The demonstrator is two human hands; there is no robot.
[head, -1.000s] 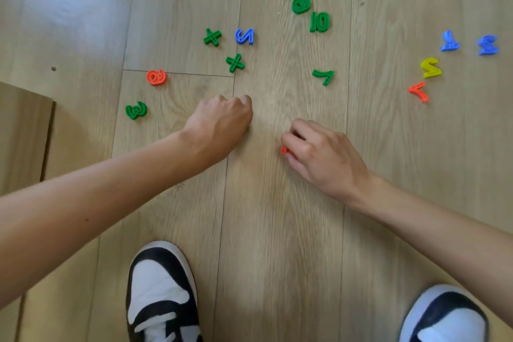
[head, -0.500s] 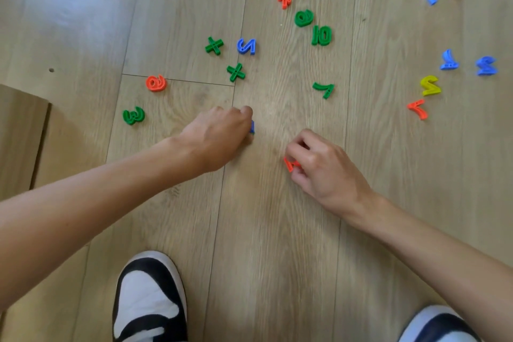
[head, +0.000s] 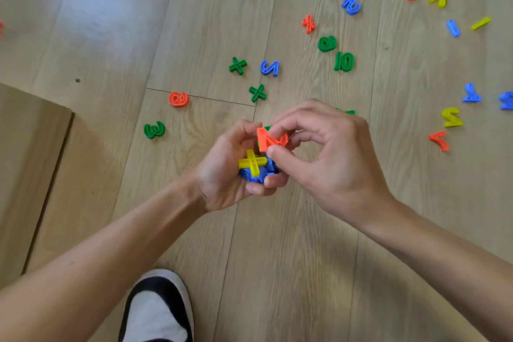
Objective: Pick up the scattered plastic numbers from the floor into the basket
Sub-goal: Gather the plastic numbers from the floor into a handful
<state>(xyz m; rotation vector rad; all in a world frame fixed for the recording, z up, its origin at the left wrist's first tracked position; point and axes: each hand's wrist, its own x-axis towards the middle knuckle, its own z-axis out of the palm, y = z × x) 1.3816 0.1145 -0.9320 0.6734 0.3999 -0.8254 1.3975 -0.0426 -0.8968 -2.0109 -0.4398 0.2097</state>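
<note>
Grip of right hand [head: 327, 158] pinching orange plastic number [head: 270, 139] between thumb and fingertips, seemingly handing it to left hand [head: 224, 175]. Left grip cupping yellow plastic cross [head: 252, 162] over blue plastic pieces [head: 258, 175]. Advice: seating orange piece deep in palm before letting go, holding cup level. Other coloured plastic numbers [head: 269, 67] lying scattered on wooden floor [head: 194, 36]; basket not showing.
</note>
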